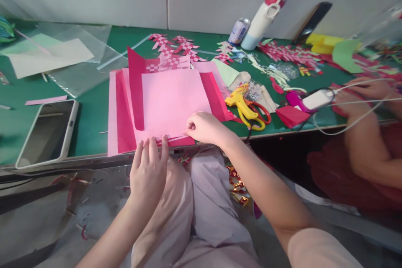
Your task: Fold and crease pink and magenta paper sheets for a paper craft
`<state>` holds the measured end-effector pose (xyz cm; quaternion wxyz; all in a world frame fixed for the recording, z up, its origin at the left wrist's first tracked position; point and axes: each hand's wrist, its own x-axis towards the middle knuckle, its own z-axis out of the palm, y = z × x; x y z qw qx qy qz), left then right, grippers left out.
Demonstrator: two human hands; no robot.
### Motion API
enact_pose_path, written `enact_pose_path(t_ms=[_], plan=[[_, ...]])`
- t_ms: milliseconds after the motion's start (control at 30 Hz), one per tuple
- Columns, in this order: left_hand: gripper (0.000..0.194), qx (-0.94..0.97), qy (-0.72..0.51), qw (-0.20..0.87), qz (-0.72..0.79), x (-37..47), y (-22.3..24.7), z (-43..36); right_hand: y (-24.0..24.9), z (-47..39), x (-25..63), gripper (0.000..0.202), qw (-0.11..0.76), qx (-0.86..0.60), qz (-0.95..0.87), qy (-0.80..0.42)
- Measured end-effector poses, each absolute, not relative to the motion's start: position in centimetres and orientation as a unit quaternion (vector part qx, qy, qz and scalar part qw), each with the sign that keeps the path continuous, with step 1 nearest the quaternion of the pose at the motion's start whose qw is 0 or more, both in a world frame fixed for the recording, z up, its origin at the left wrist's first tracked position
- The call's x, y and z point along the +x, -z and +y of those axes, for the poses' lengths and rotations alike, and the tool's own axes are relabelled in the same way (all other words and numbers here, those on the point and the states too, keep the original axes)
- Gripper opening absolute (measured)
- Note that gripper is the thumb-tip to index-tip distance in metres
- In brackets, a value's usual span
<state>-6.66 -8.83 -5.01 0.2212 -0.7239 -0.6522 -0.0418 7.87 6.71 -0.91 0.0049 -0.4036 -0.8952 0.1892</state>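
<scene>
A light pink sheet of paper (174, 98) lies on a stack of pink and deep red sheets (124, 113) at the table's front edge. My left hand (147, 167) rests with straight fingers on the sheet's near edge at the left. Farther right, my right hand (205, 127) has its fingers curled in a pinch at the same edge. Between the hands runs a narrow pink paper edge (176, 138), with red paper below it. Whether that edge is a fold or a loose strip I cannot tell. A folded red sheet (135, 92) stands up along the left side.
Right of the stack lie a yellow glue gun (241, 102) and orange-handled scissors (264, 113). A phone (47, 132) lies at the left. Behind are woven paper pieces (171, 52), a can (238, 31) and a bottle (262, 21). Another person's hands (358, 96) work at the right beside white cables.
</scene>
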Motion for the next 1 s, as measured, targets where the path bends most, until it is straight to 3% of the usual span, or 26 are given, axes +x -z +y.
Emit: enact_pose_path(t_ms=[367,767,867,1000], plan=[[0.055,-0.730,0.066,0.150,-0.664,-6.8,4.4,-8.7,0.6,7.1,7.3,0.017,-0.043,-0.420,-0.884,-0.199],[0.074,-0.738,-0.046,0.203,-0.642,-5.7,3.7,-7.7,0.3,7.3,7.3,0.022,-0.048,-0.424,-0.876,-0.223],[0.074,-0.738,-0.077,0.226,-0.631,-5.9,3.6,-7.5,0.4,7.3,7.9,0.020,-0.017,-0.427,-0.879,-0.213],[0.064,-0.744,-0.054,0.228,-0.626,-6.3,3.6,-7.7,0.8,5.9,9.5,0.004,0.113,-0.407,-0.891,-0.168]])
